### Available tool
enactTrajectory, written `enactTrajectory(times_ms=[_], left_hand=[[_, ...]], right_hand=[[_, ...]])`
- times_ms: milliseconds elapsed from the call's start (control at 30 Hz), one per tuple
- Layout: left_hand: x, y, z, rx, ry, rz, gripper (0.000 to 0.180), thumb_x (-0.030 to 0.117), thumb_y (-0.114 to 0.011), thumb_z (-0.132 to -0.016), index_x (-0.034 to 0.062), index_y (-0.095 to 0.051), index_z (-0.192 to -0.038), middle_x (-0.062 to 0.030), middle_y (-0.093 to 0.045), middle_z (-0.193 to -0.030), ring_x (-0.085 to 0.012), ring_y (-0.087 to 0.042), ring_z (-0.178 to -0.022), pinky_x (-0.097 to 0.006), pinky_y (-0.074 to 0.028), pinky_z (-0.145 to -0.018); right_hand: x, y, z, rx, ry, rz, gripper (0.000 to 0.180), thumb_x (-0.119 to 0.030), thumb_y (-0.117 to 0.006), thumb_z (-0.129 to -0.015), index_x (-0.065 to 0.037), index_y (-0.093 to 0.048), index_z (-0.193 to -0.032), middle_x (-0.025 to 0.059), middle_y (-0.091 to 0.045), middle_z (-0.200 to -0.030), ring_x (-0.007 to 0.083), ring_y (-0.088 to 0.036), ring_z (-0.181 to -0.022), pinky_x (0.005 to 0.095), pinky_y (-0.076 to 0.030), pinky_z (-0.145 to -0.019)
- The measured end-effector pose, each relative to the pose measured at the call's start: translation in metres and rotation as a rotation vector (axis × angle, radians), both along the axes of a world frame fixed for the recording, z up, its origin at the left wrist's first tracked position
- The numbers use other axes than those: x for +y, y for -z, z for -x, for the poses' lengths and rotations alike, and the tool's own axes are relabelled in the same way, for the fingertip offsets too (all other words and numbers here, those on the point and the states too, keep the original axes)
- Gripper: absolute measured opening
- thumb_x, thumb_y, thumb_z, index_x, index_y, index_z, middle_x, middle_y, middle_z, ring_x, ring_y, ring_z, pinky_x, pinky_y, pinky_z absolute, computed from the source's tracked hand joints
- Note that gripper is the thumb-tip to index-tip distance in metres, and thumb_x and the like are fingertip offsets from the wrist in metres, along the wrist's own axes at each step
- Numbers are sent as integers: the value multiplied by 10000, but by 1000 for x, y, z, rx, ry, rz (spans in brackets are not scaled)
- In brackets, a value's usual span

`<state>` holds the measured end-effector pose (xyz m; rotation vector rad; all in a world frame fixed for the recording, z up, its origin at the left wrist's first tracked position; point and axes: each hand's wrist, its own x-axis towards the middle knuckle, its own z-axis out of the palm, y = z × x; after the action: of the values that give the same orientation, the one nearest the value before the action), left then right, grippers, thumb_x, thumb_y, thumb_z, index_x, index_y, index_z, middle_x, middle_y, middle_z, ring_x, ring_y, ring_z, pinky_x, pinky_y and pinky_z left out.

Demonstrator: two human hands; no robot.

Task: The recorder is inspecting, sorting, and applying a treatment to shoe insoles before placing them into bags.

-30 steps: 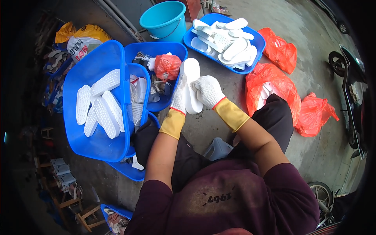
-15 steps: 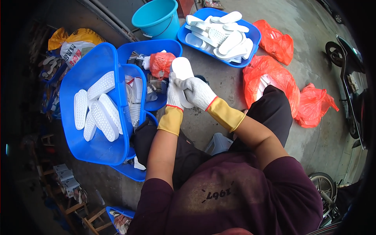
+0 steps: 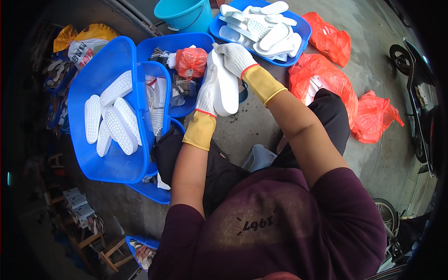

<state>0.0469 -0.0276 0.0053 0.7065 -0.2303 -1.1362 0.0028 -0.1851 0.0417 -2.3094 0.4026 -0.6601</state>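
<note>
Both my hands wear white knit gloves with yellow cuffs. My left hand (image 3: 206,91) grips the side of a white shoe sole (image 3: 227,88) held upright in front of me. My right hand (image 3: 235,57) closes over the top end of the same sole. Just left of the sole lies a blue tub (image 3: 161,44) with a red bag (image 3: 191,61) and mixed small parts. A larger tilted blue tub (image 3: 100,156) on my left holds several white soles (image 3: 116,122). Beyond my hands, a blue tray (image 3: 304,29) is piled with more white soles.
A teal bucket (image 3: 184,14) stands at the top. Red plastic bags (image 3: 322,81) lie on the concrete floor to my right. A motorbike (image 3: 413,65) is parked at the far right edge. Wooden stools (image 3: 109,252) and boxes sit at lower left.
My hands, still on the white sole, have shifted slightly up and away from me; the view has tilted a little.
</note>
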Motion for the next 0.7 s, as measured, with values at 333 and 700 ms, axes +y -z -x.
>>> enactTrajectory(times_ms=[333,700], left_hand=[[12,-9,-7,-205,-329,-325,684,450,-652,-1027,269,-357,-1617,-146,-633,-1244,-314,-697,-884,-511,-626,-670],[12,-76,76,-430,-174,-373,644,414,-679,-1024,214,-457,-1595,-94,-570,-1429,-193,-584,-1271,-344,-515,-1029]], right_hand=[[95,42,99,139,-118,-284,170,-93,-556,-992,-31,-672,-884,156,-671,-787,326,-667,-752,391,-539,-700],[3,-2,34,-266,195,-241,177,-112,-550,-1007,-7,-691,-987,215,-726,-1021,369,-702,-991,408,-535,-914]])
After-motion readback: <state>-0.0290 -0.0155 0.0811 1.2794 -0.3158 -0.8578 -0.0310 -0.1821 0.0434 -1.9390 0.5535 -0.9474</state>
